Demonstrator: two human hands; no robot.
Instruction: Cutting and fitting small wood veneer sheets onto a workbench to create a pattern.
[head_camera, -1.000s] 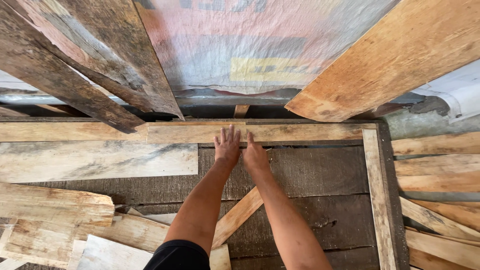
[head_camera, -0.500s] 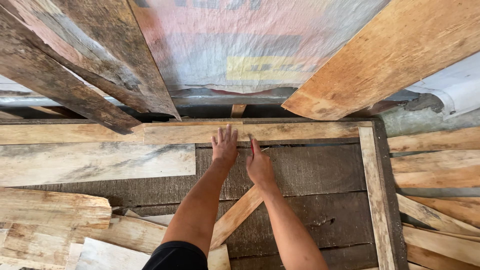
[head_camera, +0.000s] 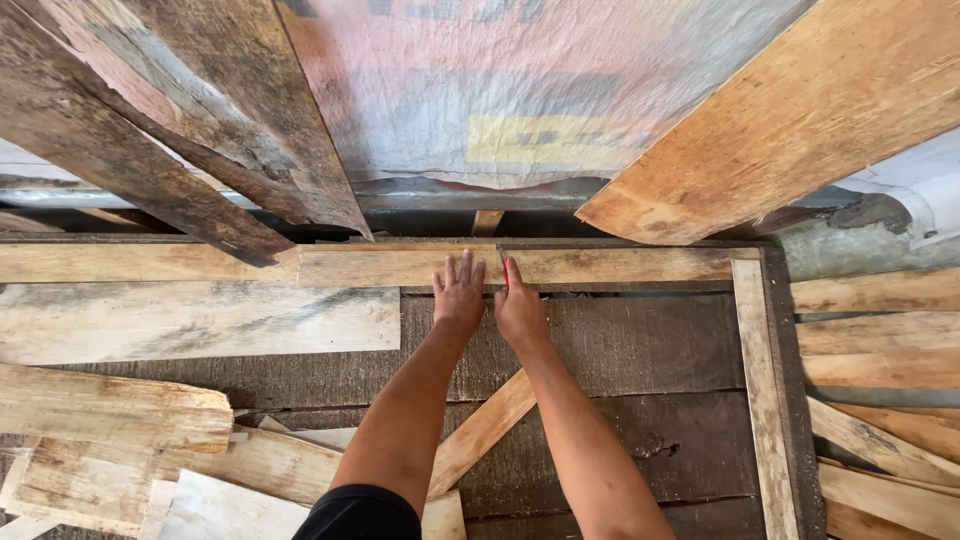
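Note:
My left hand (head_camera: 460, 297) lies flat with fingers spread, fingertips on a pale horizontal wooden strip (head_camera: 620, 265) at the far edge of a dark wooden panel (head_camera: 640, 340). Touching it on the right, my right hand (head_camera: 521, 310) has its fingers drawn together, and its fingertip pinches what looks like a small thin nail (head_camera: 501, 257) against the strip. A diagonal pale slat (head_camera: 485, 430) runs under my forearms. A vertical pale strip (head_camera: 762, 390) edges the panel on the right.
Weathered dark planks (head_camera: 180, 130) and a broad tan board (head_camera: 800, 110) lean over the far side, in front of a faded plastic sheet (head_camera: 500, 90). Loose pale boards (head_camera: 110, 410) pile at the left, and more slats (head_camera: 880, 340) lie at the right.
My right hand, which had drawn back slightly from the strip half a second ago, has moved up beside my left hand again. My left hand has barely shifted.

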